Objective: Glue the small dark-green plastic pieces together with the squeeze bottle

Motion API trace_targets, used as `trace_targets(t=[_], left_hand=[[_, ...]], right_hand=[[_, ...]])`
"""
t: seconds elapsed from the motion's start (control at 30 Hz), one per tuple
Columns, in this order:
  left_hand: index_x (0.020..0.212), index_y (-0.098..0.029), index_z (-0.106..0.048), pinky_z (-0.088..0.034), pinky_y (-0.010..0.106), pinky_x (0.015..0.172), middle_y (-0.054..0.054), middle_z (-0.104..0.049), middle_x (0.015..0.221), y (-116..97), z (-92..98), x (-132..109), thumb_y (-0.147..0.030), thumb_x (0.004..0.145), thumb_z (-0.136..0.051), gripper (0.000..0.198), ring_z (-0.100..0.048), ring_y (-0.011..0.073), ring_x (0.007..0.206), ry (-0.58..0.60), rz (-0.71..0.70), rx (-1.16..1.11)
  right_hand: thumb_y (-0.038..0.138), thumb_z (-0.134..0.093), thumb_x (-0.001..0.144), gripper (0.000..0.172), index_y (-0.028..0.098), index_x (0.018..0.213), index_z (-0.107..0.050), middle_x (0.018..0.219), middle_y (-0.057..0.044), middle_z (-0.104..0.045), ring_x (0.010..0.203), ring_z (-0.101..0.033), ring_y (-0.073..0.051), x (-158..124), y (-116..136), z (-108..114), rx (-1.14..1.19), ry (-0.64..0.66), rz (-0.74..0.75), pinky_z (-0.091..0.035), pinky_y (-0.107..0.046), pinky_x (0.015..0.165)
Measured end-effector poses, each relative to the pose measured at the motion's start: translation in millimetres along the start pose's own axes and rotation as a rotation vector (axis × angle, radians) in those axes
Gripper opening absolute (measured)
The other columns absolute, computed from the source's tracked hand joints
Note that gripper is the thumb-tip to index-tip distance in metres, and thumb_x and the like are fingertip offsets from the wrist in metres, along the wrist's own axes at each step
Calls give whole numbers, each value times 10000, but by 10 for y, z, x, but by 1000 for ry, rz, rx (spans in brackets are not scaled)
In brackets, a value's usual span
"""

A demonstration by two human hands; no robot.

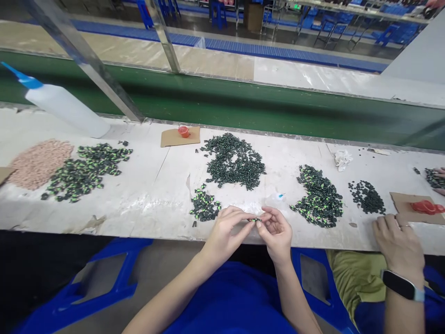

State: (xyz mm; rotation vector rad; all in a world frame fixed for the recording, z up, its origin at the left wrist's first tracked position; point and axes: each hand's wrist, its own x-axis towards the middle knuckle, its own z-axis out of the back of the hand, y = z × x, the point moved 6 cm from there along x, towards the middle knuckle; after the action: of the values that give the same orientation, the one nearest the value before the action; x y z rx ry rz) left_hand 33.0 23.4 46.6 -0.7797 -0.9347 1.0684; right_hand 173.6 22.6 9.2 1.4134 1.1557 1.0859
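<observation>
Near the table's front edge, my left hand [225, 232] and my right hand [278, 234] meet fingertip to fingertip. Between them they pinch a small black-and-green piece [256, 220]; its exact kind is too small to tell. Just left of my left hand lies a small pile of black-and-green pieces [204, 204]. Beyond my hands spreads a bigger pile of dark, elongated pieces [236, 160]. A small translucent bottle with a blue tip [276, 198] lies just behind my right hand. Further right is another heap of black-and-green pieces [320, 197].
At left are a white squeeze bottle [67, 109], pinkish pieces [43, 162] and black-and-green pieces [86, 169]. A red cup [184, 131] sits on cardboard. A co-worker's hand [399, 241] rests at right by black bits [366, 197]. A metal post [86, 60] rises at left.
</observation>
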Motion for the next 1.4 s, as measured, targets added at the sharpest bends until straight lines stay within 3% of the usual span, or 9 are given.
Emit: trace_targets(t=[0.2,0.43,0.57,0.7,0.83,1.0,1.13,1.27,1.4], left_hand=[[1222,-237,-535,-387,425,930,43,-725,985,142,17,12,-291,871,-594,360,-624,225,987,87,34,129],[996,-224,-672,-381,485,893,69,-726,1015,585,786,181,-332,857,-566,206,-600,298,1012,-180,219,553],[957,-204,-696,-394,472,851,99,-726,1004,732,976,358,-299,843,-569,195,-579,326,1019,-229,267,733],[927,-207,-705,-416,456,814,101,-727,956,886,870,543,-219,827,-563,174,-584,327,985,-111,255,802],[914,-187,-689,-450,418,796,94,-716,922,971,781,617,-201,831,-556,158,-603,294,920,3,174,745],[939,-188,-666,-469,393,811,77,-687,926,694,581,494,-236,908,-477,198,-586,245,902,18,-39,582],[935,-198,-665,-481,330,749,58,-670,874,439,91,286,-219,937,-452,214,-579,205,850,199,-213,421],[886,-196,-684,-483,346,750,66,-644,864,434,-158,149,-216,907,-519,168,-563,215,852,114,-202,420],[881,-197,-698,-483,366,783,66,-647,870,484,-183,108,-199,887,-550,148,-563,215,870,-12,-168,362]], right_hand=[[287,-703,720,207,197,904,-671,700,-9,-651,639,-618,-139,0,-22,171,-145,-26,-10,-541,-277,637],[370,-645,772,231,161,863,-680,825,-78,-685,717,-625,-194,127,139,890,-643,-421,103,-534,-381,718],[370,-651,779,280,155,955,-675,970,-117,-658,848,-618,-232,172,332,877,-812,-518,256,-536,-391,745],[440,-665,763,422,167,1084,-633,1056,-125,-614,1013,-568,-270,225,289,575,-879,-330,381,-512,-419,809],[497,-666,745,478,191,1106,-601,1060,-122,-619,1047,-487,-296,321,82,361,-1018,-179,368,-432,-487,897],[423,-594,818,302,198,1019,-581,1131,-125,-628,1129,-466,-302,392,-30,290,-957,-121,320,-373,-514,950],[399,-653,778,313,201,1005,-566,1010,-98,-673,1017,-595,-259,324,-6,301,-693,-26,250,-460,-424,883],[390,-737,683,335,207,941,-629,862,-45,-692,763,-636,-203,237,24,345,-476,18,137,-514,-329,699],[400,-770,606,328,193,848,-689,745,-36,-674,664,-620,-200,206,13,471,-288,-100,105,-492,-310,592]])
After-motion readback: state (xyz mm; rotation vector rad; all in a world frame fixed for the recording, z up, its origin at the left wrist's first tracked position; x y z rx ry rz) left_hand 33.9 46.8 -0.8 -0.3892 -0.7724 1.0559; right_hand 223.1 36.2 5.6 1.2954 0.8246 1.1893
